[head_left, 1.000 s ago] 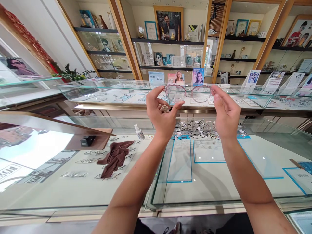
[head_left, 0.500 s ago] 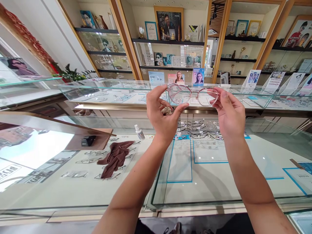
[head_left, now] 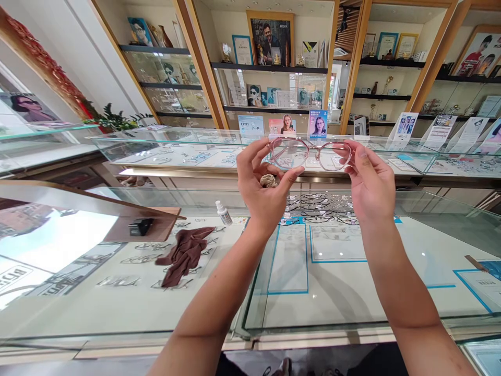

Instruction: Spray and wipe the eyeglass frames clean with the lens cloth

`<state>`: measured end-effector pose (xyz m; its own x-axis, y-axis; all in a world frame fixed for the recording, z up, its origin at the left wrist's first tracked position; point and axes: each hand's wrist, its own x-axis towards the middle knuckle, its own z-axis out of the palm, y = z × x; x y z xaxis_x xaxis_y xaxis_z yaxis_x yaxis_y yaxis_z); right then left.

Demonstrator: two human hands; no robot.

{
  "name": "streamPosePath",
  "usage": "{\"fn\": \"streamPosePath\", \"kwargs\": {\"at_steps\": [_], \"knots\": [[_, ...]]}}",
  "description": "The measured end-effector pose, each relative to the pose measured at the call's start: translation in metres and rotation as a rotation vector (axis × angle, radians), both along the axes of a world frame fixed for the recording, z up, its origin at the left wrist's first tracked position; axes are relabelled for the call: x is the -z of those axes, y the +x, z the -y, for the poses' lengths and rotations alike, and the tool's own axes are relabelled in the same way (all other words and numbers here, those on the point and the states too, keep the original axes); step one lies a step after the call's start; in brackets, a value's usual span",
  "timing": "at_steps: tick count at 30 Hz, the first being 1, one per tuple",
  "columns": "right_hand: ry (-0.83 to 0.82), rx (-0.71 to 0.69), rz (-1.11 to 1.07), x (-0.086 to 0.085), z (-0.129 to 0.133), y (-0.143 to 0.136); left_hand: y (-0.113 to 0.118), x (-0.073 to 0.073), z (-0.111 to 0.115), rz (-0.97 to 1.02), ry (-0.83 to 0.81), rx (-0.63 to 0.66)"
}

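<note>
Left hand [head_left: 264, 196] and right hand [head_left: 373, 190] pinch the pink-rimmed eyeglasses [head_left: 290, 153] at either side, aloft, not set down; something pale and crumpled [head_left: 269, 181] sits in the left fingers. Open air surrounds them. Lower left lie brown cloth [head_left: 186, 250] and bottle [head_left: 224, 214]; beyond, a display case's front edge [head_left: 188, 171].

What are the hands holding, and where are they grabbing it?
Pink-rimmed glasses, by the frame's outer ends: left hand at one, right hand at the other. The left hand also holds something crumpled and beige.
</note>
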<state>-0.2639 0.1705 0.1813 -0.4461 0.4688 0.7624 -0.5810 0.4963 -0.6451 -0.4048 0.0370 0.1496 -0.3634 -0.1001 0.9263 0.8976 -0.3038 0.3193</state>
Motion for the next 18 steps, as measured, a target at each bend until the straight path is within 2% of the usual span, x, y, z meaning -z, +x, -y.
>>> {"fn": "streamPosePath", "kwargs": {"at_steps": [7,14,18], "knots": [[0.007,0.029,0.022,0.006,-0.01,-0.005,0.009,-0.004,0.002,0.039,-0.041,0.146],[-0.084,-0.013,0.078,0.006,-0.01,-0.006,0.024,-0.005,0.006,0.103,-0.05,0.028],[-0.092,-0.009,0.101,0.005,-0.008,-0.005,0.027,-0.005,0.005,0.097,-0.028,0.069]]}}
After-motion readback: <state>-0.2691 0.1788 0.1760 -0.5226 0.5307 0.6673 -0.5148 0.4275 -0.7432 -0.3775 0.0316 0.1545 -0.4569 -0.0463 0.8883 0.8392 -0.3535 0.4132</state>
